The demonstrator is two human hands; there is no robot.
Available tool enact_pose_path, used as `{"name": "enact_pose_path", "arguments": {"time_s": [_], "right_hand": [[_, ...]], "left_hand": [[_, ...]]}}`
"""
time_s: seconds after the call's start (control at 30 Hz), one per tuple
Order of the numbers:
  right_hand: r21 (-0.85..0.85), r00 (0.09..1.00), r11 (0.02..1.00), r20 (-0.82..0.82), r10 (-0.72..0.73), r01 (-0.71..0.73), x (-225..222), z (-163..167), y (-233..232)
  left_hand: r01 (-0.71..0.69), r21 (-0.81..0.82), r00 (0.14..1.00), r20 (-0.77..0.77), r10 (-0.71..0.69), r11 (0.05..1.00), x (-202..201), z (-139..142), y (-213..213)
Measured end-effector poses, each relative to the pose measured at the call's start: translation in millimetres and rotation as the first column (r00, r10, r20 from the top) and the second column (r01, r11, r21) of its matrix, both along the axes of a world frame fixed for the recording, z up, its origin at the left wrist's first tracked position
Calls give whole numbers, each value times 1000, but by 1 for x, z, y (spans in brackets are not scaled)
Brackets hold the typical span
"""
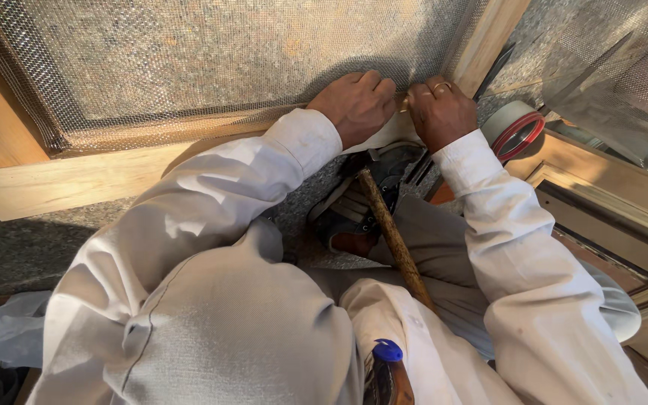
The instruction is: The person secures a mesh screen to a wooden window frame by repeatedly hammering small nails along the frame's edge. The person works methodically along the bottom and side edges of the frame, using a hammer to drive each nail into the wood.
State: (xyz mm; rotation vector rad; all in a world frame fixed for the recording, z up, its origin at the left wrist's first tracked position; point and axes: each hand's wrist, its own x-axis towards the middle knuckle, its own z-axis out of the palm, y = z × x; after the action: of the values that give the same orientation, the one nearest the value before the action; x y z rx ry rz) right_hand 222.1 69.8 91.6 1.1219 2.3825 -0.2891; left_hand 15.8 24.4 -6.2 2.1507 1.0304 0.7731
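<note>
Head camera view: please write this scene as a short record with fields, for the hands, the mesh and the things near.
left hand: fist pressed on the wire mesh at the frame's lower edge
right hand: beside the left, fingers pinched at the mesh edge; what they pinch is too small to tell
wire mesh: lies over the wooden frame
wooden handle: lies across the lap, its head hidden
tape roll: right of the right hand
shoe: under the handle

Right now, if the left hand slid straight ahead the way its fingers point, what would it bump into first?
Probably the right hand: the left hand presses the wire mesh, fingers pointing toward it, almost touching.
</note>
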Motion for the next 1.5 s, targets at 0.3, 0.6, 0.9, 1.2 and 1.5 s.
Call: {"name": "enact_pose_path", "arguments": {"time_s": [0.3, 0.6, 0.9, 1.2, 1.5], "right_hand": [[36, 987, 993, -115, -110, 114, 7, -9, -3], [-42, 963, 976, -156, -219, 215, 11, -12, -2], [-33, 989, 991, -69, -129, 127, 15, -10, -11], [-239, 920, 890, 49, -389, 389, -27, 83, -57], [-469, 171, -196, 631, -757, 861, -35, 226, -98]], "left_hand": [[22, -4, 999, -38, -22, 1000, -2, 4, 2], [-29, 22, 1000, -8, 29, 999, -2, 4, 0], [-10, 27, 1000, -14, 10, 1000, -1, 3, -1], [30, 30, 999, -30, -29, 999, -3, 5, 3], [67, 18, 998, -17, -67, 998, -7, 4, 6]]}}
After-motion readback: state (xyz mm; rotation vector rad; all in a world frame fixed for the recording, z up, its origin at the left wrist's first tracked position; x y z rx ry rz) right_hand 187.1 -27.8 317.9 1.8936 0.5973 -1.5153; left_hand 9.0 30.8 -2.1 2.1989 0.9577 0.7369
